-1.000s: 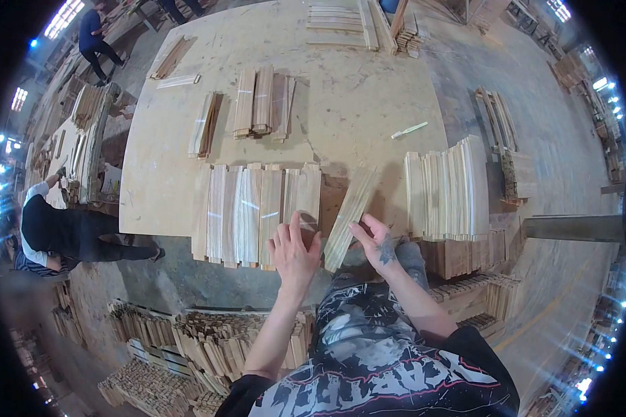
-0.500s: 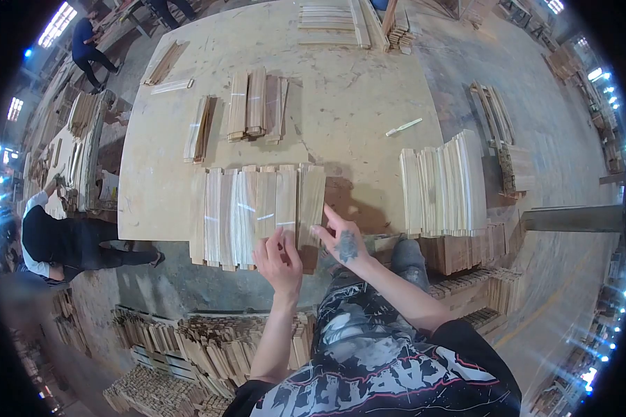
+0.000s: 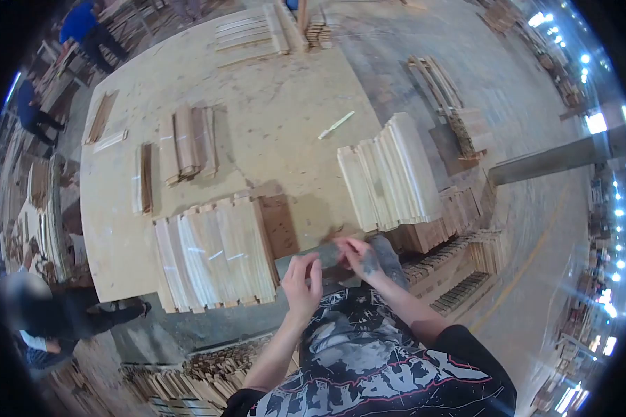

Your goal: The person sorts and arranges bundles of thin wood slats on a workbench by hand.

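My left hand [image 3: 301,285] is raised just right of a wide stack of pale wooden slats [image 3: 215,254], its fingers loosely bent and thumb apart, with nothing visible in it. Close by on the right, my tattooed right hand [image 3: 359,257] hovers near the table's front edge, fingers parted and pointing left. No held object shows there either. The stack's slats lie side by side, their near ends overhanging the table edge. A second stack of slats [image 3: 389,174] stands right of my right hand, at the table's right side.
On the table [image 3: 278,146] are smaller slat bundles [image 3: 188,142], a pale tool-like stick [image 3: 336,125] and long boards at the back. More wood [image 3: 466,274] is stacked low at right, beside a grey beam [image 3: 549,165]. A person [image 3: 55,313] is at left; others are farther back.
The view has turned, shifting the table and stacks leftward. Both my hands have moved off the slats' right end to beyond its right side.
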The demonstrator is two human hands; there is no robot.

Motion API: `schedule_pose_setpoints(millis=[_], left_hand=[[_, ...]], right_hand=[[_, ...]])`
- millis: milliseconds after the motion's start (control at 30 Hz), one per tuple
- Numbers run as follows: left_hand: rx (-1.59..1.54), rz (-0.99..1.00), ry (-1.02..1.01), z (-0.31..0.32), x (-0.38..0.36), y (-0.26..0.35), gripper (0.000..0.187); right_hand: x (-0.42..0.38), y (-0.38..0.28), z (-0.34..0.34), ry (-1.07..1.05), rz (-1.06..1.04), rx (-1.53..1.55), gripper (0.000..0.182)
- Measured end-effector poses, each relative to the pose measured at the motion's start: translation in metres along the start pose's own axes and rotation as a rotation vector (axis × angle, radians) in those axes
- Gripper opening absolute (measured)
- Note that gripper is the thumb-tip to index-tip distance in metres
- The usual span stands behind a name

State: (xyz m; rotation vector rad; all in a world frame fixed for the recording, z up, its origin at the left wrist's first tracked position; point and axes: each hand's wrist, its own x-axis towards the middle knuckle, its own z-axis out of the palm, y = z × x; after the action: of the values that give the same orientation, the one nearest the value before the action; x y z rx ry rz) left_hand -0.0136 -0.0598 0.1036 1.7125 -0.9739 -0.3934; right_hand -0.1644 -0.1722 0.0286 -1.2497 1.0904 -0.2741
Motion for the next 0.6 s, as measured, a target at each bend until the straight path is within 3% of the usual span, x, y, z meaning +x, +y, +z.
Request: schedule_pose_setpoints(millis=[100, 200, 333, 433, 600], left_hand=[[-0.058, -0.136, -0.118, 0.033, 0.021, 0.001, 0.012], [-0.066, -0.234, -0.226, 0.068, 0.037, -0.010, 0.018], [-0.132, -0.328, -0.323, 0.111, 0.047, -0.026, 0.022], [-0.172, -0.351, -0.377, 0.123, 0.051, -0.022, 0.024], [-0.177, -0.401, -0.383, 0.124, 0.044, -0.028, 0.026]], right_hand=[[-0.026, 0.023, -0.049, 0.333, 0.248, 0.247, 0.049], [-0.030, 0.026, -0.075, 0.524, 0.144, 0.446, 0.056], [-0.013, 0.009, -0.085, 0.517, 0.093, 0.626, 0.070], [-0.007, 0.009, -0.079, 0.552, 0.141, 0.802, 0.067], [-0.006, -0.003, -0.070, 0.488, 0.202, 0.742, 0.063]])
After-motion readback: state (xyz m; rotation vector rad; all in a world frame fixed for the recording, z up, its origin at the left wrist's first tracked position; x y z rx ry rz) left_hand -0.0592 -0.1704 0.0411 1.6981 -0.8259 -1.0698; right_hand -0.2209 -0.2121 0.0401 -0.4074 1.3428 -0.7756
